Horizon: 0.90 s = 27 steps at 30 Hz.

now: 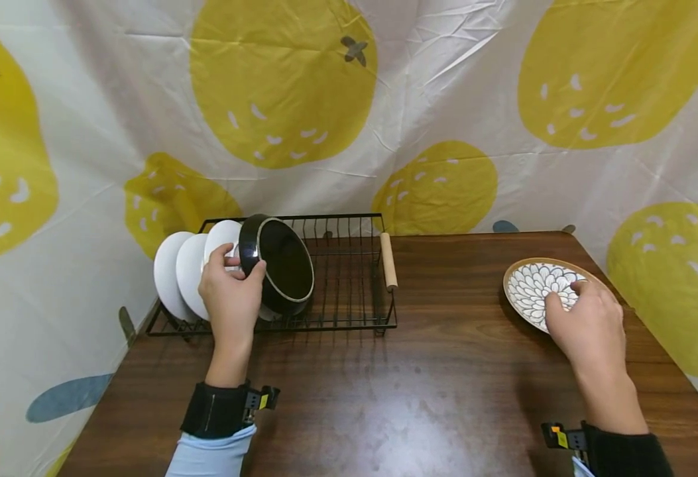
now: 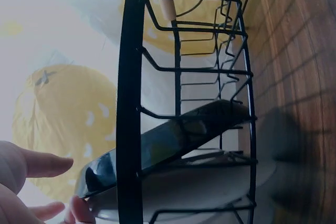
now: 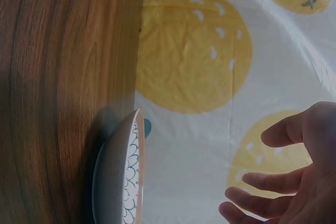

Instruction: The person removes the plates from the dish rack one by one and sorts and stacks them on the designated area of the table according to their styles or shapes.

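A black bowl [image 1: 286, 265] with a pale rim stands tilted on its side in a black wire dish rack [image 1: 349, 278]. Just left of it, white plates [image 1: 172, 275] stand upright in the rack. My left hand [image 1: 232, 291] is at the bowl's near left edge. In the left wrist view its thumb [image 2: 50, 164] is straight and apart from the bowl, while a fingertip seems to touch the edge. At the right, my right hand [image 1: 593, 324] hovers over a petal-patterned dish [image 1: 530, 288] with a brown rim, fingers spread and apart from it in the right wrist view.
Both the rack and the dish are on a brown wooden table [image 1: 420, 384]. A wooden handle [image 1: 388, 260] tops the rack's right end. Behind the table hangs a white cloth [image 1: 432, 86] with yellow fruit prints.
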Tool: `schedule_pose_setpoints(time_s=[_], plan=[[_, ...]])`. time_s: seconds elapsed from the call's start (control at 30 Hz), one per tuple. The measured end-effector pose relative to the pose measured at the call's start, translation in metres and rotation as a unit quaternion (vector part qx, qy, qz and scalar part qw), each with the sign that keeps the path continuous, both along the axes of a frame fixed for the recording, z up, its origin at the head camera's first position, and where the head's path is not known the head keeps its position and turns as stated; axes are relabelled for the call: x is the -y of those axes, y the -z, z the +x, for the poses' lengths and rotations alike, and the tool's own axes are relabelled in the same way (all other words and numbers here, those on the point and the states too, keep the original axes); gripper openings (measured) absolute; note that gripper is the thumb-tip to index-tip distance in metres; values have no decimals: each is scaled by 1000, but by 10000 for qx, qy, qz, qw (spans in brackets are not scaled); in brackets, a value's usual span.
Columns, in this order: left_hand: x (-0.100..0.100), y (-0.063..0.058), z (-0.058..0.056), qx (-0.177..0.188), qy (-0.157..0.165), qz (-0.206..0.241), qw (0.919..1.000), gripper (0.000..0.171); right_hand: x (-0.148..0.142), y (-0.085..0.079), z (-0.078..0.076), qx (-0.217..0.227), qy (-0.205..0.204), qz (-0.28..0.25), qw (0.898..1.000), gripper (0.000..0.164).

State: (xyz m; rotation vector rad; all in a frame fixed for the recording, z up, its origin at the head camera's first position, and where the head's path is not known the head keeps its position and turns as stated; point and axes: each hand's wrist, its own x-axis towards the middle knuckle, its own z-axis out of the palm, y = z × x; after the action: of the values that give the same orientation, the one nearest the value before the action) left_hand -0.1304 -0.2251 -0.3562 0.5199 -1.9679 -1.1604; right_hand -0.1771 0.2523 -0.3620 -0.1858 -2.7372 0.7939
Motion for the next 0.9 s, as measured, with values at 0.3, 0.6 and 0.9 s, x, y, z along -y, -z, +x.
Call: schedule_pose_setpoints(time_s=[0.3,0.6,0.9], plan=[[-13,6,-12,-226,489,-961,9939,59,-4,2,1,-67,-163,68,9998,59],[-19,17,-21,-193,1068,-271,9937,81,6,2,-4,105,-1026,71,9946,52],[-20,27,-23,243,1424,160,9894,80,26,10,-6,669,-1655,-323,9834,65]])
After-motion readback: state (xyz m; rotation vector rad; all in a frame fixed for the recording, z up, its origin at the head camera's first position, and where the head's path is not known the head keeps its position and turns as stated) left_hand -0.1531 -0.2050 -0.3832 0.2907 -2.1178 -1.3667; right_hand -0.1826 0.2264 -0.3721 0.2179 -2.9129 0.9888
